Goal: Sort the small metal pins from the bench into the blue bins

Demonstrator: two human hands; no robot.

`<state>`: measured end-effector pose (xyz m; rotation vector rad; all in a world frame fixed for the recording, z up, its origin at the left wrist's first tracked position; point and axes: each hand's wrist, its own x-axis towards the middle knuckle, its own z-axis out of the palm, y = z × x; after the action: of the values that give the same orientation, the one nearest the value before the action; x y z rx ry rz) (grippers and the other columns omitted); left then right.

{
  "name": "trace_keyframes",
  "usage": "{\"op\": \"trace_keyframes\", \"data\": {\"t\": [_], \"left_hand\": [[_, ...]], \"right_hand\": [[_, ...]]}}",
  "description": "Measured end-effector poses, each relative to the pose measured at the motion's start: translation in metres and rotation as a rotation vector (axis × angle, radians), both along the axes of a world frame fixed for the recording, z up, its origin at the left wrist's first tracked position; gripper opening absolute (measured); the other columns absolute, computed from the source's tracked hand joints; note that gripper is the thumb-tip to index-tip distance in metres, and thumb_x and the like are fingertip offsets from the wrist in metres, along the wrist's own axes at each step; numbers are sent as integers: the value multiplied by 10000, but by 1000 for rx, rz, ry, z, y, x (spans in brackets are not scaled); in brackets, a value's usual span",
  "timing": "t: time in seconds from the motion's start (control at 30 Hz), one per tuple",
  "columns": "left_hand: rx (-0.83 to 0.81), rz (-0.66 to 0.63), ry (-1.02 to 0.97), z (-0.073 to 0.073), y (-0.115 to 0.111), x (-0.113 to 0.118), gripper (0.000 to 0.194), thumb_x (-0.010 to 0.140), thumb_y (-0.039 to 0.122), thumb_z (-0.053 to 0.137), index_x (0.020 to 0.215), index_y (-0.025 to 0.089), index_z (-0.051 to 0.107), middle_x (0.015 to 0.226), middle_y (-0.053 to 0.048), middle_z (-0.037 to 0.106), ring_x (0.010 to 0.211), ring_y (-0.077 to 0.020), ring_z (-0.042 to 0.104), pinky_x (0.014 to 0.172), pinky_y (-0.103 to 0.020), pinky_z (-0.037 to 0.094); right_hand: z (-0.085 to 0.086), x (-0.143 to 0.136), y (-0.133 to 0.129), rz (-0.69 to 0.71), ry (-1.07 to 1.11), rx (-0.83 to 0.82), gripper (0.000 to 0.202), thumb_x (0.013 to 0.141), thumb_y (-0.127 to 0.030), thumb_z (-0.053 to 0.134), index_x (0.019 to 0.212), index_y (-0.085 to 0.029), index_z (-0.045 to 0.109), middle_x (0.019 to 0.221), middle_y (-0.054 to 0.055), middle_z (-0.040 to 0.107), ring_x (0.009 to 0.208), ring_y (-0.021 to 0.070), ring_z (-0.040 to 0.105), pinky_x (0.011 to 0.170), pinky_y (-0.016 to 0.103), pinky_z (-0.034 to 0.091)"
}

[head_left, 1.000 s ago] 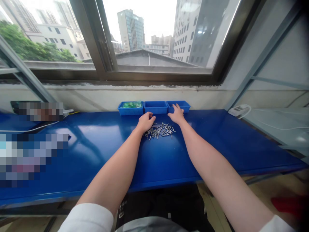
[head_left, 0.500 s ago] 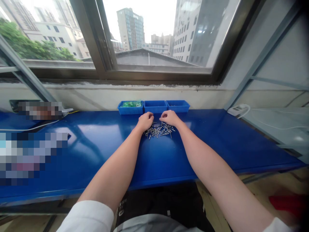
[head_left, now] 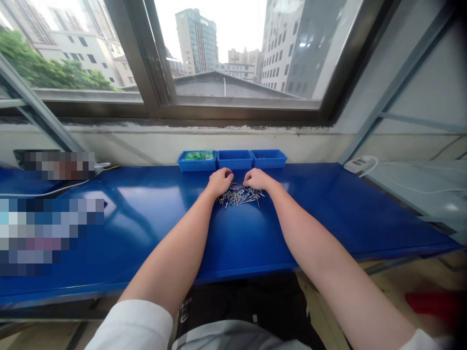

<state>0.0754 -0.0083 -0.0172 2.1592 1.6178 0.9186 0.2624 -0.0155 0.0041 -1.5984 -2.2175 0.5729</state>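
A loose pile of slim metal pieces, which look like blind rivets (head_left: 239,195), lies on the blue table (head_left: 241,243). At the pile's left back edge is my left hand (head_left: 221,181), its fingers curled and closed. My right hand (head_left: 256,179) is at the right back edge, with thumb and fingertips pinched together. Whatever either hand holds is too small or too hidden to make out. Just behind the hands stand three blue bins in a row: the left bin (head_left: 197,166) has green plastic packaging (head_left: 198,155) in it, beside the middle bin (head_left: 234,163) and the right bin (head_left: 269,162).
A window (head_left: 233,112) rises behind the table above a pale wall. Grey metal frame posts stand at both sides. A white power strip (head_left: 361,164) with a cable lies at the right back. Blurred-out items and a white cable (head_left: 44,193) are on the left.
My right hand has shifted very slightly to the right, its fingertips a bit lower toward the pile. My left hand stays almost in place, and the pile looks the same.
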Motion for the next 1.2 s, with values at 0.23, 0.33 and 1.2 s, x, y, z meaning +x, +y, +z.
{"op": "trace_keyframes", "data": {"t": [0.23,0.33,1.2], "left_hand": [[-5,-3,-4,3,-3,0,311,835,352,506,1062,200,655,1071,-62,693,1013,-215,615,907,-308,458],[26,-55,-21,5,-6,0,308,831,381,514,1023,205,678,1046,-54,697,995,-218,617,908,-311,459],[-13,-66,-53,9,-11,1,280,888,344,392,828,213,633,887,-27,690,893,-197,601,860,-328,438]], "right_hand": [[-4,-4,1,45,211,129,124,724,-251,584,736,-150,655,719,15,660,653,123,562,601,224,402],[-6,-10,3,25,405,170,156,746,-297,568,746,-149,615,641,-6,612,591,113,524,577,231,399],[-5,-19,0,-5,741,161,195,646,-291,650,779,-152,683,755,36,690,717,163,624,661,271,491]]}}
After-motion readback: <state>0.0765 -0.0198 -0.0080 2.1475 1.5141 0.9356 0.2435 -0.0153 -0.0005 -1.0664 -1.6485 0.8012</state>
